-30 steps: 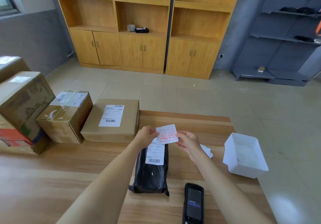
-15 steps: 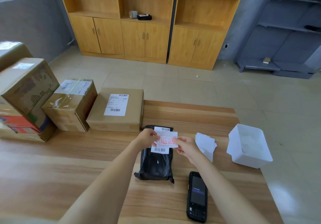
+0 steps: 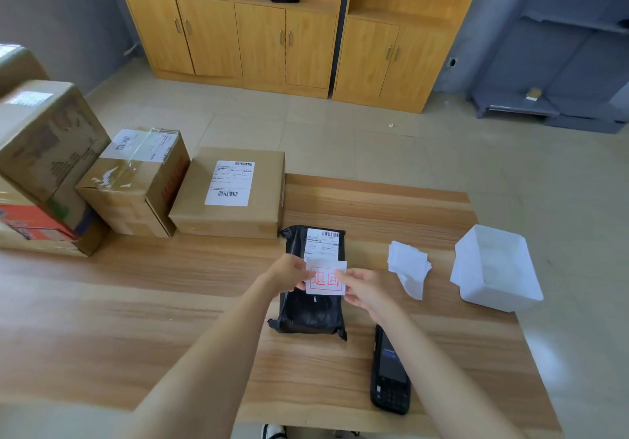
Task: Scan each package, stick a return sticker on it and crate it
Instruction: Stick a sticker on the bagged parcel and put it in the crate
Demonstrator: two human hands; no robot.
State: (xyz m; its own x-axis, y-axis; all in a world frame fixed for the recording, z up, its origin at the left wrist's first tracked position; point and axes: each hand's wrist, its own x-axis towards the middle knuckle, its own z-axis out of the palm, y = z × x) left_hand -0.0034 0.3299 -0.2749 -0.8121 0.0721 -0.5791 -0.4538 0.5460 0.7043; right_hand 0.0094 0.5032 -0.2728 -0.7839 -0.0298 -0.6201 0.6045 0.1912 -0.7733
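Working over a wooden table [image 3: 136,302], with cardboard boxes [image 3: 235,193] well left of the grip and a white bin [image 3: 493,268] well right. Holding over a black package [image 3: 306,312] lying directly beneath the grip, scanner [image 3: 389,380] near, behind the right wrist. Pinching a return sticker [image 3: 325,282] by its side edges with left hand [image 3: 287,273] and right hand [image 3: 366,290].

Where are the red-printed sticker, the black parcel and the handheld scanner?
sticker [image 3: 326,280], head view, its red-printed middle.
black parcel [image 3: 308,316], head view, its bare lower half.
scanner [image 3: 389,367], head view, its dark screen.
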